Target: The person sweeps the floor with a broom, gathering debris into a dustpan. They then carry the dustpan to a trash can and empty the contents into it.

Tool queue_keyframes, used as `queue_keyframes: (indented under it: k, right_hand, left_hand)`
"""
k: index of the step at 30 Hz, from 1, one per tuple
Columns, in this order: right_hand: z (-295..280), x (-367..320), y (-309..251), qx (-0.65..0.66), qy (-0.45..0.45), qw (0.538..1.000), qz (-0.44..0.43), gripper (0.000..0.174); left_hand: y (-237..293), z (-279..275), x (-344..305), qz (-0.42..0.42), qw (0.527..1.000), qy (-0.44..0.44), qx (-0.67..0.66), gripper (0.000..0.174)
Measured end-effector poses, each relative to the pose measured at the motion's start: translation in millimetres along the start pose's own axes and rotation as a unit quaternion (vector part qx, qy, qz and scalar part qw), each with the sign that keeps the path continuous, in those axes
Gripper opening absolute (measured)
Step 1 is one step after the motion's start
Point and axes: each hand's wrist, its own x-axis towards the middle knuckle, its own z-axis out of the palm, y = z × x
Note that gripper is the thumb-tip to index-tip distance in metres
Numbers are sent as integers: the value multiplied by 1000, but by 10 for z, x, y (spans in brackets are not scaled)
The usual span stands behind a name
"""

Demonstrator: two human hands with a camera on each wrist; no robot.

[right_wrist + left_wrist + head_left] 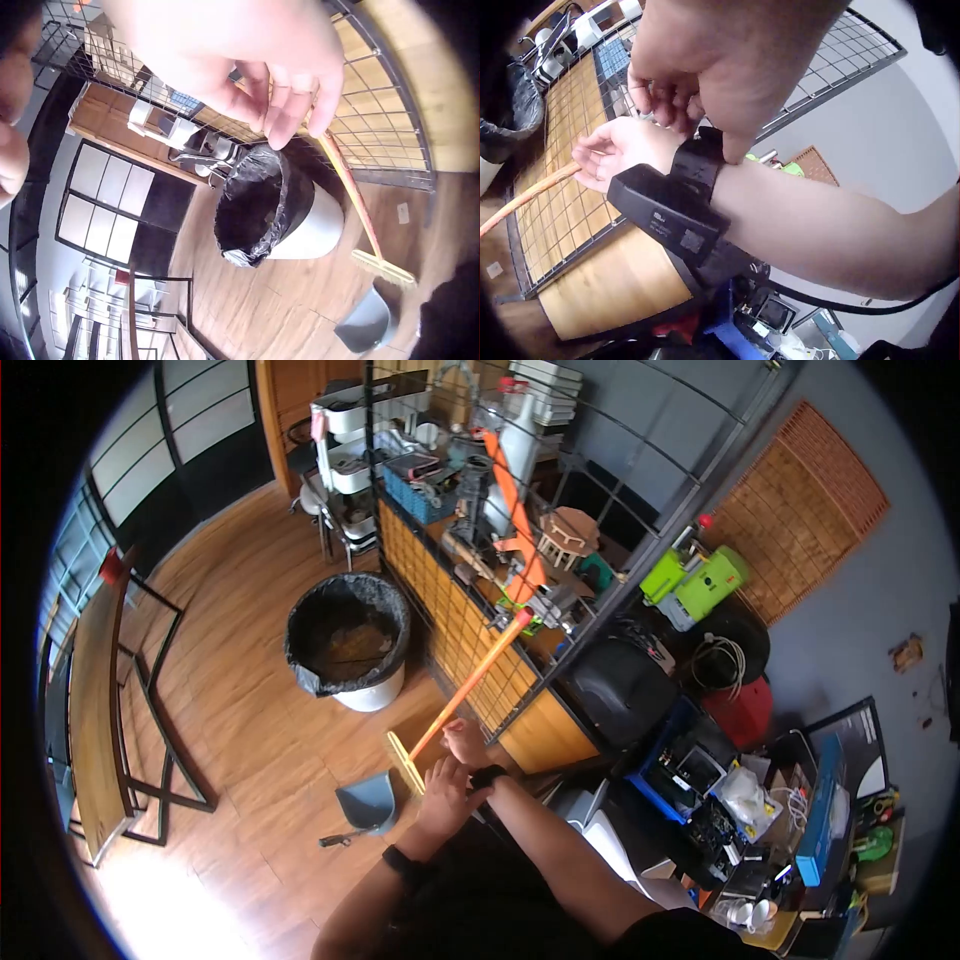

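My left hand [445,797] is over my right wrist, its thumb at the edge of the black strap [696,163] there and its fingers curled by the wrist. A black wrist camera [664,214] sits on that strap. My right hand [463,744] is held out with loosely curled fingers and nothing in its grasp. Close beyond it, an orange-handled broom [470,685] leans on the black wire grid [559,202]; its handle passes behind the right fingers in the right wrist view. The broom's pale head [382,268] rests on the floor beside a grey dustpan [368,803].
A white bin with a black liner [348,635] stands on the wooden floor by the grid. Behind the grid is a cluttered counter [480,560]. Electronics and a blue tray [655,760] fill the right side. A wooden bench [98,720] is at the left.
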Motion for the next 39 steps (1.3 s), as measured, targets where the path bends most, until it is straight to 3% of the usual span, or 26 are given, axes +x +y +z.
queue_keyframes:
  k: [2, 3, 4, 6, 7, 9, 10, 12, 14, 17, 20, 23, 24, 25, 26, 27, 31, 33, 34, 36, 38, 39]
  right_hand:
    - [-16, -11, 104, -9, -2, 996, -86, 6]
    - [-92, -69, -69, 30, -32, 999, -7, 7]
    - [-126, -92, -253, 32, -32, 999, -5, 7]
    - [-116, -114, -398, 235, -55, 963, 120, 8]
    - [-104, -115, -456, 237, -59, 961, 126, 8]
    - [-63, -88, -537, 361, -55, 891, 271, 8]
    - [-72, -91, -543, 362, -60, 886, 283, 8]
    - [-130, -80, -648, 393, -176, 868, 247, 5]
    - [-114, -160, -800, 349, -127, 887, 274, 7]
    - [-129, -219, -834, 402, -155, 851, 301, 15]
    - [-97, -156, -468, 355, -256, 862, 255, 13]
    - [-96, -323, -472, 142, -146, 977, 61, 10]
    - [-102, -322, -467, 54, -105, 993, 23, 11]
    - [-154, -322, -451, 53, -98, 994, 22, 11]
    - [-235, -355, -582, -35, -119, 992, 3, 12]
    - [-294, -374, -628, -122, -141, 982, -15, 14]
    - [-341, -432, -616, -220, -176, 958, -61, 17]
    - [-437, -464, -741, -390, -148, 891, -177, 14]
    - [-461, -481, -732, -385, -152, 894, -172, 14]
    - [-481, -475, -680, -371, -75, 867, -325, 12]
    - [-464, -491, -728, -418, -111, 851, -298, 10]
    - [-486, -513, -835, -477, -147, 823, -272, 9]
  left_hand:
    - [-5, 39, 7, 3, 1000, -22, 9, 33]
    - [-5, 43, 20, 19, 1000, -18, 9, 33]
    - [-17, 47, 38, 19, 1000, -21, 10, 33]
    - [-67, 44, 97, 64, 995, -31, -74, 31]
    - [-90, 48, 110, 57, 995, -34, -72, 31]
    - [-111, 38, 136, 105, 990, -10, -90, 31]
    - [-110, 26, 128, 101, 991, -4, -88, 30]
    - [-58, -65, 147, 100, 992, -11, -78, 31]
    - [-57, -72, 140, 106, 990, 3, -92, 31]
    - [-25, -81, 141, 106, 990, 12, -93, 32]
    - [-49, -67, 144, 113, 988, 10, -100, 31]
    - [-61, -35, 134, 77, 991, 20, -106, 29]
    - [-61, -24, 135, 84, 990, 16, -109, 29]
    - [-59, -15, 131, 81, 992, 2, -97, 28]
    - [-48, -4, 132, 78, 993, -12, -83, 28]
    - [-31, 6, 128, 76, 992, -22, -95, 27]
    - [-20, 20, 50, 47, 989, -101, -92, 33]
    - [-85, 41, 29, 37, 990, -113, -81, 35]
    - [-110, 51, 19, 33, 990, -117, -74, 36]
    - [-117, 59, 52, 22, 991, -114, -65, 37]
    - [-107, 103, 114, -56, 973, -153, -162, 33]
    - [-76, 76, 152, -53, 968, -176, -171, 31]
